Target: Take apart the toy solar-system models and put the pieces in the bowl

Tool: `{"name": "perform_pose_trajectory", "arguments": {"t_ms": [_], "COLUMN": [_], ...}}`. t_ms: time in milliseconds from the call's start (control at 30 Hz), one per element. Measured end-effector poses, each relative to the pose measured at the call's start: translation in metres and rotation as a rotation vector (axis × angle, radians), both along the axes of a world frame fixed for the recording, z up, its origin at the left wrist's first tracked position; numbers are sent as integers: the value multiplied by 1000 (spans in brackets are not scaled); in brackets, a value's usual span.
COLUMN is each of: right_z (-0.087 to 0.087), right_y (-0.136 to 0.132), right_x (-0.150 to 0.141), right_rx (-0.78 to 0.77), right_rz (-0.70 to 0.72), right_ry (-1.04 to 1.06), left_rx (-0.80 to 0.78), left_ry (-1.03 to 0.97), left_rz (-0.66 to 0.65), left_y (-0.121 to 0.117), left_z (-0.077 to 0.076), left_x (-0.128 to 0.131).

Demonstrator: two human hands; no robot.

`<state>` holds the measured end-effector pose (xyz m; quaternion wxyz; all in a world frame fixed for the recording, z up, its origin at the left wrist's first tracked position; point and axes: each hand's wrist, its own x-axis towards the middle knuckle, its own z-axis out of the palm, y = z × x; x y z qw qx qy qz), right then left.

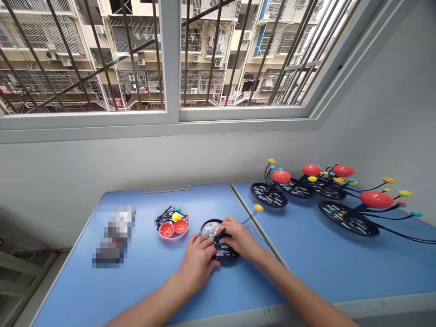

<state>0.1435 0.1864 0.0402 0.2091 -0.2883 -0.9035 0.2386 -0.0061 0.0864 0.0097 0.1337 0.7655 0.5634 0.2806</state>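
Note:
On the blue table lies a round black base (227, 260) of a solar system model, printed with Chinese characters and small coloured pictures. My left hand (200, 258) grips the base, its fingers near the centre and its thumb by the front edge. Bent over the middle from the right, my right hand (237, 235) has its fingers closed around a black plastic post (222, 236), which is partly hidden. A thin dark rod with an orange-yellow ball (258, 208) sticks out past my right hand; where it joins is covered.
Left of the base, a clear round bowl (173, 238) holds red half-spheres (166, 230), black rods and small coloured balls. A pixelated object (115, 237) lies farther left. Several assembled models (349, 219) stand on the right-hand table, their rods reaching outward. A wall and barred window rise behind.

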Motion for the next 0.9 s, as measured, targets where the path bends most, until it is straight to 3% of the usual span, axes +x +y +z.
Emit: {"name": "perform_pose_trajectory", "arguments": {"t_ms": [100, 233, 400, 467, 533, 667, 767, 900], "right_z": [9, 39, 80, 85, 82, 62, 48, 42], "right_y": [-3, -5, -21, -38, -62, -113, -138, -150], "right_x": [2, 10, 18, 16, 10, -6, -16, -24], "right_rx": [-1, 20, 11, 5, 46, 232, 336, 346], "right_rz": [-22, -60, -18, 68, 168, 279, 318, 313], "right_ry": [44, 113, 184, 202, 209, 193, 171, 195], "left_rx": [5, -15, -62, -144, -338, -856, -984, -954], "left_ry": [59, 61, -34, -258, -655, -1427, -1624, -1746], "left_rz": [-66, -69, -14, 101, 184, 37, 22, 59], "left_y": [4, 5, -1, -11, -26, -63, -84, -96], "left_z": [-4, -4, 12, 24, 36, 47, 48, 51], "left_x": [-2, -3, -3, -1, 3, 8, 4, -4]}}
